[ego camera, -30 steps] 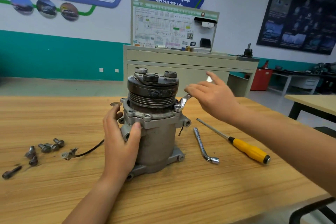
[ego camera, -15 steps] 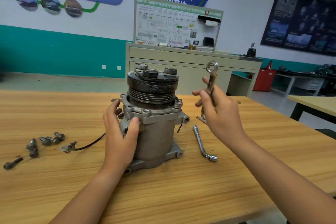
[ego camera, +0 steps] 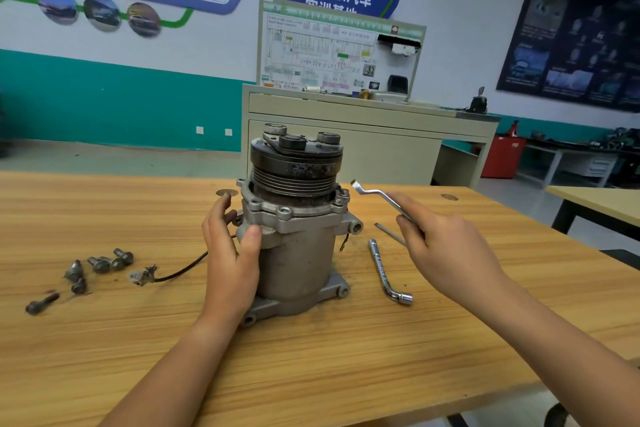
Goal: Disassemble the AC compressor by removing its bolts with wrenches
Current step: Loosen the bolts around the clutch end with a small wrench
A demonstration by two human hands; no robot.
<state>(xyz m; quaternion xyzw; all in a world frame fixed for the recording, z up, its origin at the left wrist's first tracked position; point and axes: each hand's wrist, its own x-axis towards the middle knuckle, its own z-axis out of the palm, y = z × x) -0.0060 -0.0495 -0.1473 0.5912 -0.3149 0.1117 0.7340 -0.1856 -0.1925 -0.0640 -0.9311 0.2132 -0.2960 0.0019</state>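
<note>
Head: wrench [ego camera: 379,198] beside compressor [ego camera: 298,253], apart

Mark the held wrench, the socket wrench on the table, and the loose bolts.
wrench [ego camera: 380,197]: head view, bent shaft near its ring end.
socket wrench [ego camera: 381,267]: head view, middle of the shaft.
bolts [ego camera: 110,262]: head view, one bolt in the pile.

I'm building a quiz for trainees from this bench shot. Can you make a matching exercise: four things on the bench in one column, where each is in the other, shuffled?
1 offset wrench
2 L-shaped socket wrench
3 loose bolts
4 compressor

a on the table, left of the compressor
b held up in the right hand
c gripped by the left hand
d on the table, right of the compressor

Pairs: 1-b, 2-d, 3-a, 4-c.
</note>
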